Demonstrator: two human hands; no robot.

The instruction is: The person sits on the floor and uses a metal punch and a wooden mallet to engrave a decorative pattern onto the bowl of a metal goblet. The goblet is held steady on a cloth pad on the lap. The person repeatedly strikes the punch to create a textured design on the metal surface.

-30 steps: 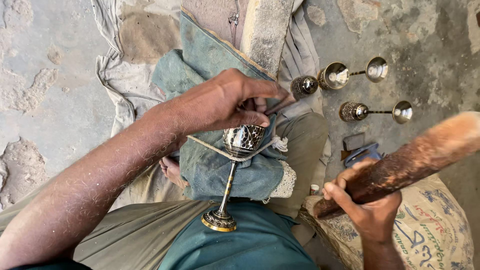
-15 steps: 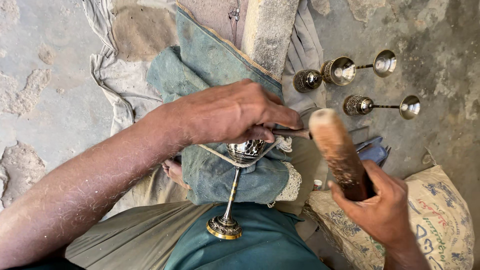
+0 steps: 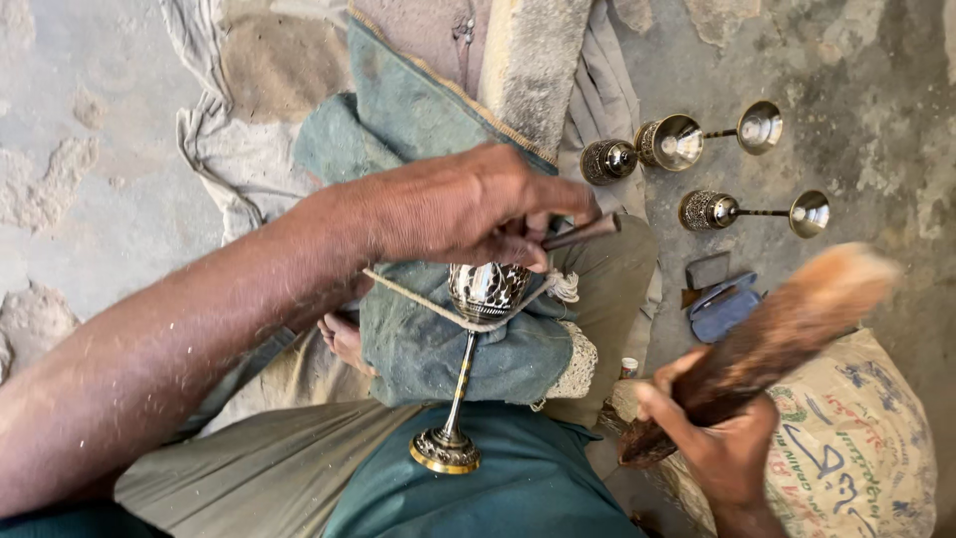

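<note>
Head view, looking down: a metal goblet [image 3: 468, 349] lies on a blue-green cloth [image 3: 438, 349] over the person's lap. Its long axis runs up and down in the picture, tipped a little. The cup part, with a cut-out pattern, points away from the person, and the round gold foot [image 3: 445, 451] points back toward the body. A thin cord [image 3: 418, 296] goes across the cup and presses it to the cloth. The left hand [image 3: 468, 204] sits just above the cup. Its fingers [image 3: 518, 249] are clenched around a small dark chisel [image 3: 583, 231], which lies almost flat and points to the right, with one end down by the cup. The right hand [image 3: 722, 443] is off to the right and lower. Its fingers [image 3: 662, 403] are wrapped tight on the low end of a thick wooden mallet [image 3: 767, 344]. The mallet slants up and to the right, well apart from the chisel, and its top end looks blurry. Under that hand lies a printed sack [image 3: 856, 448]. Farther away, on the grey floor [image 3: 876, 70], lie more goblets on their sides: one upper goblet [image 3: 712, 134], one lower goblet [image 3: 752, 211], and a loose cup [image 3: 607, 159] near them. A small blue case [image 3: 722, 309] lies between the goblets and the sack.
</note>
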